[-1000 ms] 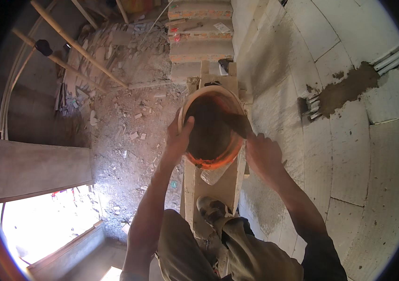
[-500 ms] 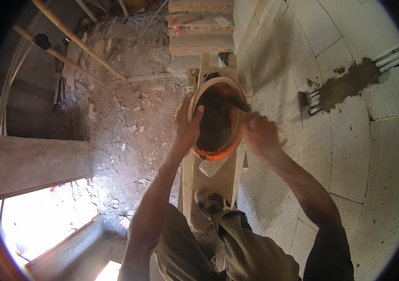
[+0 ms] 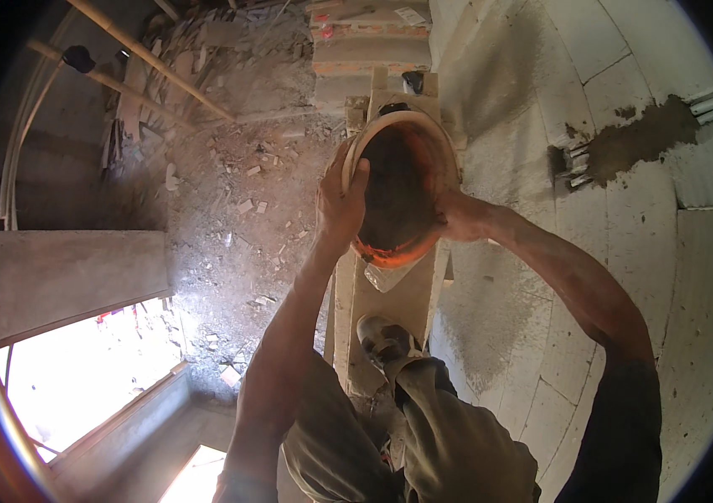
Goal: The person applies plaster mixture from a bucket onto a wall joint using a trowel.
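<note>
An orange bucket [image 3: 390, 256] with a pale, mortar-caked rim is tipped so its mouth faces me. Dark grey residue coats its inside. My left hand [image 3: 343, 197] clasps the left rim, thumb over the inner edge and fingers around the outside. At the right rim is my right hand [image 3: 461, 216], its fingers closed and partly inside the mouth. A pale handle end just shows below that hand, apparently a trowel's; its blade cannot be made out against the dark interior. Beneath the bucket runs a narrow plank platform [image 3: 386, 306], where my shoe [image 3: 383, 339] rests.
Pale block wall [image 3: 625, 268] stands close on my right, with a rough mortar patch [image 3: 641, 147] around conduits. Brick steps [image 3: 369, 46] lie ahead. Rubble [image 3: 248, 205] covers the floor down to the left. Wooden poles [image 3: 151, 59] lean at far left, above a bright opening [image 3: 80, 377].
My right hand has turned and moved inward at the bucket's right rim, and the dark blade seen earlier is lost from sight. My left hand keeps its hold. The whole view has shifted slightly.
</note>
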Motion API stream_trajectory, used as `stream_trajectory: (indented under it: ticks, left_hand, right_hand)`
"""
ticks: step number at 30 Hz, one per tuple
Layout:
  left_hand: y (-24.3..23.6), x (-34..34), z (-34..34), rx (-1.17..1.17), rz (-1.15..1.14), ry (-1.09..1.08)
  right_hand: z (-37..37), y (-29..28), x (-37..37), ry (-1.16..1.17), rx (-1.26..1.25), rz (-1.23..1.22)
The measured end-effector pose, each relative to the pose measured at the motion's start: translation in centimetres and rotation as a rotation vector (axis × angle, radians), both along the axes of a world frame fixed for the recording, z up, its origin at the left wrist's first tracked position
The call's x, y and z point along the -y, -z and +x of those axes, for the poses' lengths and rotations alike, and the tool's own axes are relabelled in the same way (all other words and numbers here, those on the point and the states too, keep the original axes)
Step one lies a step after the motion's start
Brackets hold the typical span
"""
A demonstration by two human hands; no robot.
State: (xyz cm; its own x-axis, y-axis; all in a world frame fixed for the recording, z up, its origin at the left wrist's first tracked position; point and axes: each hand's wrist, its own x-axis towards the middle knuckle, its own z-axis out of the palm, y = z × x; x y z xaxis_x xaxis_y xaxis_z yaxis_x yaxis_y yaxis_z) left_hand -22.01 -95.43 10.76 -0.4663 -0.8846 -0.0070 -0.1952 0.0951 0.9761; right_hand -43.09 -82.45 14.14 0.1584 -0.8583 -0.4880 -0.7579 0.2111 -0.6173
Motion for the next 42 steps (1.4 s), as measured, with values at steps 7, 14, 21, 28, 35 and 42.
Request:
stream_trajectory:
  ticks: [7, 14, 21, 28, 35, 42]
  left_hand:
    - [-0.6, 1.1, 0.9, -0.076, 0.221, 0.045]
    - [-0.8, 1.6, 1.2, -0.025, 0.26, 0.007]
    - [-0.9, 2.6, 1.7, -0.111, 0.336, 0.114]
    - [-1.1, 2.3, 1.1, -0.097, 0.33, 0.095]
    - [0.7, 1.9, 0.0, -0.041, 0.192, -0.1]
    - [0.4, 0.2, -1.3, 0.06, -0.052, -0.083]
  right_hand:
    - [3.5, 2.7, -2.0, 0.557, 0.524, 0.459]
    - [7.3, 2.6, -0.1, 0.849, 1.083, 0.512]
    - [4.3, -1.5, 2.5, 0.915, 1.114, 0.46]
    - [6.1, -3.9, 3.2, -0.033, -0.549, -0.26]
    - [6.6, -10.0, -1.1, -0.033, -0.929, -0.257]
    - [5.7, -3.1, 4.3, -0.176, -0.927, -0.027]
